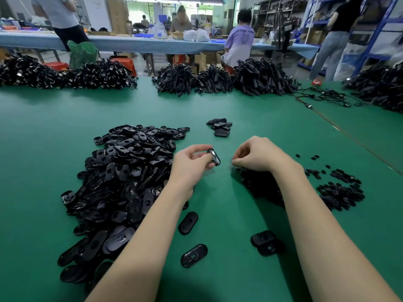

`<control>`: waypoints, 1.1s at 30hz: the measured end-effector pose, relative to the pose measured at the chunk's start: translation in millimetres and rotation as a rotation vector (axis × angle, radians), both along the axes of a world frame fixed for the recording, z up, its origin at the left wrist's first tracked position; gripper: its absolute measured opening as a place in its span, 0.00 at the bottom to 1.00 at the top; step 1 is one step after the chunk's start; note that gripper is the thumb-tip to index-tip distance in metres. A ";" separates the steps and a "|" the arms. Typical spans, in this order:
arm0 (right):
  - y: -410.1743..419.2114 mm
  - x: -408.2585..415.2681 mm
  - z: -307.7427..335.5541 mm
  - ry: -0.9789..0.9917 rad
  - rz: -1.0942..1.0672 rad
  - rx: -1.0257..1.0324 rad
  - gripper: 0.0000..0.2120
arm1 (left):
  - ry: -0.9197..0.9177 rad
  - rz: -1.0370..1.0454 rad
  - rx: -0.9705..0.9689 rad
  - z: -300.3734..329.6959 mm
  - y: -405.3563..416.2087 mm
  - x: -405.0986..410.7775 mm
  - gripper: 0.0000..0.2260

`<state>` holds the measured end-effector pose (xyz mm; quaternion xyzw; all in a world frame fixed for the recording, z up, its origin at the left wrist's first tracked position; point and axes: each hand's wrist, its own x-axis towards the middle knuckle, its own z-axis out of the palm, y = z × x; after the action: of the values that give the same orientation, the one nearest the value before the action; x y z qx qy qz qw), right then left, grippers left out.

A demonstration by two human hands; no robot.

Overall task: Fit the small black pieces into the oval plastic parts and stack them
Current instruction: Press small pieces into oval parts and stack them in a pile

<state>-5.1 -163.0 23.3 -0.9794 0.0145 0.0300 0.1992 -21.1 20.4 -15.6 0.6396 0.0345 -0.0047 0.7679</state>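
Note:
A big heap of black oval plastic parts [122, 175] lies on the green table at my left. My left hand [192, 164] holds one oval part [214, 157] tilted on edge, above the table's middle. My right hand [255, 154] is just right of it, fingers curled down over a dark pile of small black pieces [261, 184]; what the fingertips pinch is hidden. More small pieces [340, 192] are scattered to the right. A short stack of oval parts [220, 127] sits farther back.
Loose oval parts [188, 223] [194, 255] [267, 243] lie near my forearms. Piles of black cables [222, 81] line the table's far edge. A seam [349, 136] crosses the green table [54, 127] at right. People work at a blue bench behind.

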 end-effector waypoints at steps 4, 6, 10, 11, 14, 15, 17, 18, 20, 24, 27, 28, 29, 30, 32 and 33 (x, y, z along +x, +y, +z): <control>4.9 -5.6 7.0 0.055 0.003 -0.118 0.05 | 0.035 -0.007 -0.072 -1.8 -0.1 -2.0 0.09; 5.9 -6.0 8.2 0.066 -0.001 -0.120 0.05 | 0.010 -0.016 -0.083 1.1 -0.7 -2.4 0.08; 4.8 -4.0 5.2 0.042 -0.008 -0.013 0.06 | -0.008 -0.010 -0.114 -1.9 -4.2 -6.8 0.08; 3.7 -3.2 4.3 0.029 -0.009 0.045 0.07 | -0.002 -0.008 -0.134 -3.5 -4.4 -7.9 0.08; -0.3 -2.9 2.3 -0.010 -0.022 0.162 0.08 | 0.015 -0.014 -0.182 -6.7 -4.5 -9.7 0.08; -1.5 -2.9 1.1 -0.016 -0.031 0.204 0.08 | 0.021 -0.016 -0.197 -6.4 -4.7 -9.9 0.07; -3.4 -2.3 -1.4 -0.012 -0.048 0.296 0.07 | 0.032 -0.007 -0.208 -5.4 -4.3 -8.8 0.08; -3.9 -1.8 -2.5 -0.009 -0.049 0.329 0.07 | 0.038 0.002 -0.196 -5.1 -3.9 -8.0 0.08; -2.6 -1.1 -4.3 -0.003 -0.039 0.413 0.05 | 0.046 0.009 -0.163 -4.6 -3.4 -7.0 0.07; 5.9 -2.5 -4.5 0.007 0.009 0.741 0.03 | 0.021 0.027 -0.182 -5.1 -1.4 -7.2 0.03; 9.9 -4.0 -3.9 0.017 0.042 0.844 0.05 | -0.001 0.059 -0.203 -6.8 0.1 -6.7 0.08; 11.1 -4.5 -3.5 0.023 0.049 0.860 0.05 | -0.003 0.063 -0.216 -6.9 0.8 -6.5 0.10; 12.2 -5.1 -3.0 0.028 0.054 0.868 0.04 | -0.006 0.061 -0.222 -6.7 1.4 -6.2 0.11; 12.9 -5.5 -2.7 0.032 0.061 0.871 0.03 | -0.009 0.057 -0.221 -6.4 1.9 -6.1 0.11; 13.9 -5.9 -1.9 0.030 0.074 0.865 0.03 | -0.015 0.050 -0.207 -6.1 2.4 -6.2 0.12; 14.0 -5.8 -1.6 0.022 0.076 0.860 0.03 | -0.016 0.049 -0.194 -5.9 2.4 -6.5 0.13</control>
<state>-10.9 -149.0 21.7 -0.8067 -0.0334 0.0509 0.5878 -27.6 22.8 -21.5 0.5613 0.0434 0.0160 0.8263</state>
